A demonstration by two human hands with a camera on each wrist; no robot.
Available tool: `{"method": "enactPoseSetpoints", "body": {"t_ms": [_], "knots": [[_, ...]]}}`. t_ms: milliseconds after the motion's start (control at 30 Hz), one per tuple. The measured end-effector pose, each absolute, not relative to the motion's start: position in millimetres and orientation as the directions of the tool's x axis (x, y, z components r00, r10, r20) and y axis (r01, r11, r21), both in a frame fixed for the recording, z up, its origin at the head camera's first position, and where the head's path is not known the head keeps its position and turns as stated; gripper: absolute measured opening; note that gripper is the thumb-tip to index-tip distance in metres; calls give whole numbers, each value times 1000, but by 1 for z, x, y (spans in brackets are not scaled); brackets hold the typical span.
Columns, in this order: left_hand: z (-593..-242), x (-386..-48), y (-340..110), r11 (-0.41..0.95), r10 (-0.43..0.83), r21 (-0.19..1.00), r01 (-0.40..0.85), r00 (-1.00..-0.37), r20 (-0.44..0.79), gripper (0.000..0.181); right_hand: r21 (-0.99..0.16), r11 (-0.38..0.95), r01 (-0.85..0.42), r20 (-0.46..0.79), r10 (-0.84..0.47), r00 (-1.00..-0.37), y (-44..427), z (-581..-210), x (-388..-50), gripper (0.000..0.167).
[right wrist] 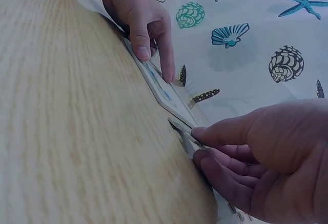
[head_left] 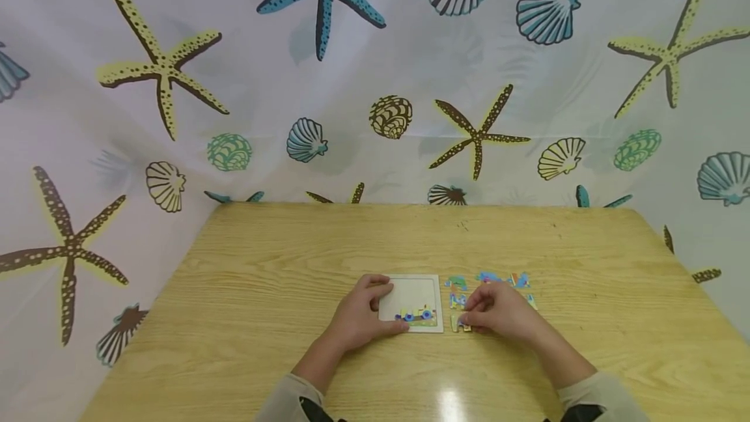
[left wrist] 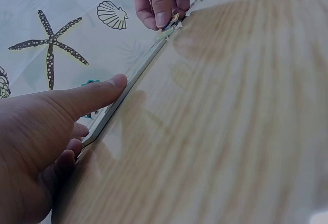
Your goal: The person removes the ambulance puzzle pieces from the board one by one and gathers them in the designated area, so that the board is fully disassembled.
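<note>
A white square puzzle board (head_left: 410, 292) lies on the table, with a picture strip (head_left: 423, 320) of a yellow vehicle with blue wheels along its lower part. My left hand (head_left: 359, 312) holds the board at its left side, thumb along the near edge and fingers at the far-left corner. Right of the board, my right hand (head_left: 505, 315) pinches a small jigsaw piece (head_left: 463, 320) between thumb and fingers, close to the table. In the right wrist view the held piece (right wrist: 185, 130) is seen nearly edge-on beside the board (right wrist: 159, 88).
Several loose, colourful jigsaw pieces (head_left: 456, 283) lie right of the board, some partly behind my right hand. The wooden table (head_left: 263, 279) extends to both sides. Behind it hangs a white cloth (head_left: 363, 168) printed with starfish and shells.
</note>
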State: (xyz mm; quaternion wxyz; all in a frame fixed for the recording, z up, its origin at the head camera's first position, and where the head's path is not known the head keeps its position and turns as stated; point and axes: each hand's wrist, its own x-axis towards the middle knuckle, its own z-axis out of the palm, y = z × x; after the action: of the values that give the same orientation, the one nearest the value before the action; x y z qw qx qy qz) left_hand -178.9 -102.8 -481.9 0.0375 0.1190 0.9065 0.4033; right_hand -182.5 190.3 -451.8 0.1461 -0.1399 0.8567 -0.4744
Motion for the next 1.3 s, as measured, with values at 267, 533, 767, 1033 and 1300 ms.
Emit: {"method": "enactPoseSetpoints", "body": {"t_ms": [267,533,767,1033,1300], "knots": [[-482,-181,-104,649,251,739,181,-968,16,87,-704,691,-162,-74,-298,-952,179,-445,-175,21],[-478,-180,-104,648,246,737,191,-969,35,86,-849,518,-108,-130,-403,-906,182,-443,-183,20],[-479,-177,-103,639,243,746,185,-969,32,86,-924,380,-35,-170,-493,-853,175,-442,-187,31],[-481,-178,-103,646,257,736,201,-966,39,87,-944,330,-18,-169,-530,-831,152,-443,-189,33],[-485,-180,-104,634,261,746,206,-964,45,77,-945,321,-57,-134,-541,-830,132,-449,-187,33]]}}
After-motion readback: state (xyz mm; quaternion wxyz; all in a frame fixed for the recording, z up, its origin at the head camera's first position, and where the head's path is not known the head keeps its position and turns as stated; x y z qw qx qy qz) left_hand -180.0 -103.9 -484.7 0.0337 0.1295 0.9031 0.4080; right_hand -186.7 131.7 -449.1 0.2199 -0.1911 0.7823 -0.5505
